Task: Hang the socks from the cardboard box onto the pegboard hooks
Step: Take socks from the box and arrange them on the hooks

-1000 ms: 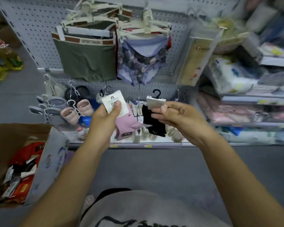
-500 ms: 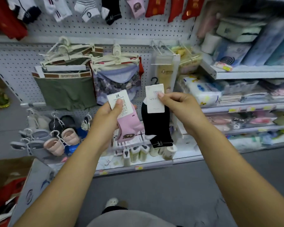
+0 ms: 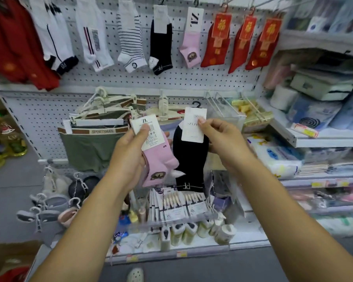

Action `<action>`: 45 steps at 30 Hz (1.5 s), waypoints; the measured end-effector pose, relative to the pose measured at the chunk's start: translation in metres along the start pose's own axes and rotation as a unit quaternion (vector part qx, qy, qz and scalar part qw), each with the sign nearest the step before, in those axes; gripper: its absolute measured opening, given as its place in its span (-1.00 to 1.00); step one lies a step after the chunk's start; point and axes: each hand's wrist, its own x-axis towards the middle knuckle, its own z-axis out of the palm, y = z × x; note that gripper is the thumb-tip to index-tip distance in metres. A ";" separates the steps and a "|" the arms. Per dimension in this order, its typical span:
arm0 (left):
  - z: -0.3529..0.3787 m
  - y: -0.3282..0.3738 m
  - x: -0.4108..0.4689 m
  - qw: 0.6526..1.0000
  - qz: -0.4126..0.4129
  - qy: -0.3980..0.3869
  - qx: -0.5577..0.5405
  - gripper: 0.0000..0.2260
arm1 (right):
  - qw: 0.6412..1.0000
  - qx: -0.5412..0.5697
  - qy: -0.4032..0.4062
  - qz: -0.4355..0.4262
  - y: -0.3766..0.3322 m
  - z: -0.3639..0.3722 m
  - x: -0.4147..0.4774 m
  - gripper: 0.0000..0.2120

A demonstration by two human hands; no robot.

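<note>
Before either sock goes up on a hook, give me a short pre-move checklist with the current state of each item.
1. Left hand grips the pink sock by its card: ok.
2. Right hand pinches the black sock by its card: ok.
3. Black sock's hanger hook is free above the card: ok.
4. Pink sock's hanger hook visible: cannot tell.
5. Matching hung pink sock and hung black sock are on the pegboard above: ok.
6. Room left on those hooks: cannot tell.
</note>
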 end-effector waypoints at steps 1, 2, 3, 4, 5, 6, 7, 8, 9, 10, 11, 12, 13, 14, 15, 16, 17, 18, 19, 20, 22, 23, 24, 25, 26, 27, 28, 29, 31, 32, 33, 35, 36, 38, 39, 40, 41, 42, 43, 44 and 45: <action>-0.003 0.006 0.012 1.000 0.001 0.000 -0.003 -0.78 | 1.000 0.001 -0.006 -0.001 -0.002 0.007 0.014 -0.75; -0.007 0.013 0.025 1.000 -0.001 0.000 -0.009 -0.80 | 1.000 0.001 -0.012 -0.003 -0.004 0.014 0.028 -0.76; -0.011 0.020 0.038 1.000 -0.003 0.000 -0.020 -0.82 | 1.000 0.000 -0.016 -0.004 -0.006 0.022 0.041 -0.75; -0.016 0.028 0.052 1.000 -0.003 0.000 -0.027 -0.82 | 1.000 0.000 -0.019 -0.006 -0.009 0.031 0.054 -0.73; -0.021 0.036 0.065 0.999 -0.002 -0.002 -0.032 -0.82 | 1.000 -0.002 -0.021 -0.010 -0.013 0.040 0.067 -0.72; -0.026 0.045 0.078 0.999 0.000 -0.009 -0.039 -0.81 | 1.000 -0.007 -0.023 -0.016 -0.016 0.049 0.080 -0.72; -0.031 0.053 0.091 0.998 0.001 -0.021 -0.053 -0.81 | 0.999 -0.013 -0.026 -0.024 -0.018 0.059 0.093 -0.71; -0.037 0.061 0.103 0.997 0.001 -0.032 -0.068 -0.81 | 0.999 -0.019 -0.027 -0.034 -0.021 0.069 0.106 -0.69; -0.042 0.070 0.115 0.996 0.000 -0.039 -0.085 -0.81 | 0.998 -0.022 -0.027 -0.046 -0.024 0.078 0.118 -0.65; -0.048 0.078 0.127 0.994 -0.003 -0.041 -0.099 -0.80 | 0.998 -0.022 -0.026 -0.060 -0.026 0.088 0.129 -0.62; -0.054 0.085 0.138 0.992 -0.011 -0.043 -0.115 -0.76 | 0.997 -0.019 -0.026 -0.072 -0.028 0.097 0.140 -0.59; -0.059 0.092 0.148 0.992 -0.022 -0.044 -0.119 -0.70 | 0.996 -0.017 -0.026 -0.083 -0.029 0.105 0.150 -0.57; -0.065 0.098 0.159 0.992 -0.031 -0.046 -0.115 -0.66 | 0.995 -0.018 -0.025 -0.091 -0.029 0.114 0.160 -0.56; -0.070 0.104 0.167 0.993 -0.036 -0.046 -0.107 -0.68 | 0.995 -0.019 -0.024 -0.098 -0.029 0.121 0.170 -0.55; -0.074 0.110 0.176 0.993 -0.032 -0.044 -0.102 -0.71 | 0.994 -0.018 -0.020 -0.103 -0.029 0.129 0.178 -0.54; -0.077 0.114 0.184 0.994 -0.018 -0.041 -0.095 -0.74 | 0.994 -0.012 -0.015 -0.108 -0.029 0.135 0.187 -0.53; -0.080 0.117 0.192 0.995 -0.002 -0.044 -0.087 -0.75 | 0.994 -0.004 -0.009 -0.113 -0.030 0.140 0.195 -0.53; -0.082 0.121 0.199 0.995 0.014 -0.054 -0.078 -0.74 | 0.993 0.003 0.000 -0.116 -0.030 0.143 0.203 -0.55; -0.083 0.123 0.207 0.994 0.026 -0.071 -0.073 -0.74 | 0.993 0.008 0.010 -0.117 -0.031 0.146 0.211 -0.60; -0.084 0.124 0.215 0.993 0.032 -0.085 -0.072 -0.75 | 0.993 0.013 0.020 -0.120 -0.033 0.147 0.219 -0.67; -0.079 0.127 0.229 0.994 0.025 -0.087 -0.057 -0.81 | 0.990 0.019 0.050 -0.132 -0.039 0.146 0.234 -0.80; -0.075 0.126 0.237 0.996 0.026 -0.081 -0.034 -0.84 | 0.987 0.014 0.069 -0.144 -0.042 0.143 0.242 -0.83; -0.071 0.126 0.243 0.997 0.033 -0.069 -0.003 -0.87 | 0.984 0.007 0.089 -0.157 -0.047 0.140 0.250 -0.83; -0.066 0.125 0.249 0.997 0.042 -0.055 0.024 -0.87 | 0.979 0.000 0.107 -0.171 -0.053 0.135 0.259 -0.82; -0.061 0.124 0.256 0.997 0.052 -0.040 0.045 -0.85 | 0.975 -0.008 0.125 -0.184 -0.059 0.130 0.267 -0.80; -0.056 0.123 0.262 0.996 0.063 -0.027 0.061 -0.84 | 0.970 -0.015 0.140 -0.197 -0.066 0.126 0.275 -0.79; -0.052 0.123 0.268 0.994 0.074 -0.016 0.075 -0.87 | 0.966 -0.022 0.152 -0.210 -0.073 0.121 0.283 -0.80; -0.047 0.124 0.272 0.993 0.082 -0.007 0.085 -0.89 | 0.962 -0.027 0.160 -0.219 -0.079 0.117 0.292 -0.84; -0.038 0.127 0.280 0.991 0.101 0.008 0.088 -0.91 | 0.959 -0.033 0.168 -0.228 -0.091 0.111 0.309 -0.92; -0.034 0.128 0.283 0.990 0.111 0.009 0.082 -0.89 | 0.957 -0.036 0.173 -0.229 -0.096 0.109 0.317 -0.92; -0.031 0.130 0.285 0.990 0.119 0.006 0.075 -0.87 | 0.956 -0.039 0.178 -0.231 -0.099 0.107 0.324 -0.91; -0.026 0.131 0.291 0.989 0.129 0.000 0.074 -0.84 | 0.954 -0.044 0.182 -0.234 -0.104 0.105 0.338 -0.91; -0.024 0.131 0.293 0.988 0.133 0.000 0.078 -0.84 | 0.953 -0.047 0.180 -0.237 -0.105 0.104 0.344 -0.92; -0.019 0.131 0.295 0.987 0.139 0.005 0.081 -0.83 | 0.952 -0.061 0.174 -0.245 -0.108 0.105 0.353 -0.91; -0.017 0.131 0.296 0.987 0.141 0.007 0.078 -0.83 | 0.951 -0.065 0.169 -0.249 -0.109 0.105 0.358 -0.90; -0.015 0.131 0.297 0.987 0.142 0.009 0.073 -0.83 | 0.951 -0.066 0.162 -0.253 -0.110 0.106 0.361 -0.88; -0.013 0.131 0.297 0.988 0.140 0.010 0.069 -0.82 | 0.953 -0.067 0.154 -0.253 -0.111 0.106 0.365 -0.88; -0.012 0.130 0.298 0.988 0.137 0.009 0.067 -0.81 | 0.955 -0.067 0.146 -0.250 -0.111 0.107 0.368 -0.89; -0.012 0.130 0.299 0.989 0.134 0.008 0.066 -0.81 | 0.957 -0.069 0.139 -0.246 -0.111 0.107 0.371 -0.89; -0.011 0.130 0.299 0.989 0.132 0.007 0.064 -0.81 | 0.959 -0.075 0.134 -0.240 -0.111 0.107 0.374 -0.88; -0.011 0.131 0.300 0.990 0.130 0.007 0.061 -0.81 | 0.961 -0.084 0.128 -0.231 -0.110 0.107 0.376 -0.86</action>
